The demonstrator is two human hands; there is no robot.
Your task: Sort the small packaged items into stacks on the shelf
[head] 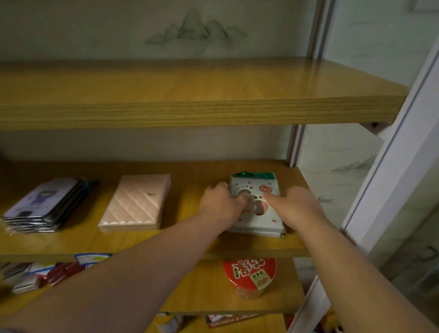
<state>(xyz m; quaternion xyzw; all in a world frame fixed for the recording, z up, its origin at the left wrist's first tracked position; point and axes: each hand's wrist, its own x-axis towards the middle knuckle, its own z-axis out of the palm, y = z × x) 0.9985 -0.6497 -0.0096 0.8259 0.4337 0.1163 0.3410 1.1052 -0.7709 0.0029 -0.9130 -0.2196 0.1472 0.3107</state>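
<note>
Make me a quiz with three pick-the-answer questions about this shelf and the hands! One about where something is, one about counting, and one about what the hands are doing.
1. Where is the red-lidded jar?
A. On the top shelf
B. On the shelf below the stacks
C. On the pink stack

2. How many stacks sit on the middle shelf?
A. One
B. Three
C. Five

3. What are the hands doing?
A. Both rest on the white spotted stack
B. Both hang in the air
C. One lifts the jar

Answers:
1 B: the jar stands one shelf under the stacks.
2 B: the purple-figure packet stack, the pink quilted stack and the white spotted stack.
3 A: the left hand and right hand both touch that stack's top packet.
</note>
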